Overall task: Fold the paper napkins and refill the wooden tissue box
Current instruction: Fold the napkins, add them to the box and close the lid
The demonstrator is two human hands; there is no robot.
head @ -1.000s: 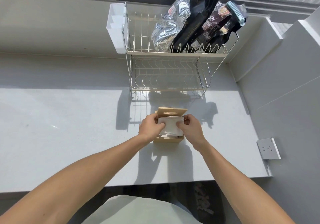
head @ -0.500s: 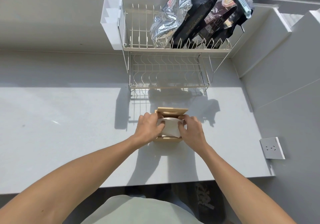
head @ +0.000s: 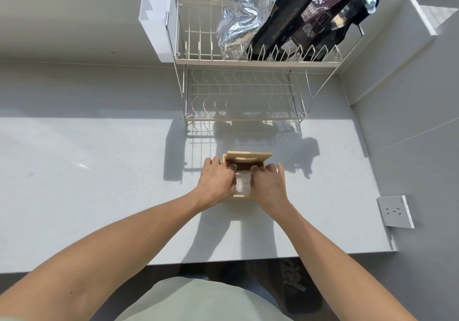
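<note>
upright napkins (head: 242, 184) in wooden tissue box (head: 239, 197), lid (head: 248, 158) tilted away

A person leans over the pale grey table (head: 99, 184), both bare hands down in the wooden tissue box (head: 242, 197). The left hand (head: 217, 180) and right hand (head: 267, 185) press on the white napkins (head: 243, 184) inside, fingers curled at the edges of the stack. The box's lid (head: 248, 158) stands tilted open at the far side. Behind it sits a two-tier wire dish rack (head: 243, 92), with foil and dark bags (head: 293, 15) on its top shelf and a white caddy (head: 155, 20) hung on its left end. A wall socket (head: 395, 211) shows at the right.
</note>
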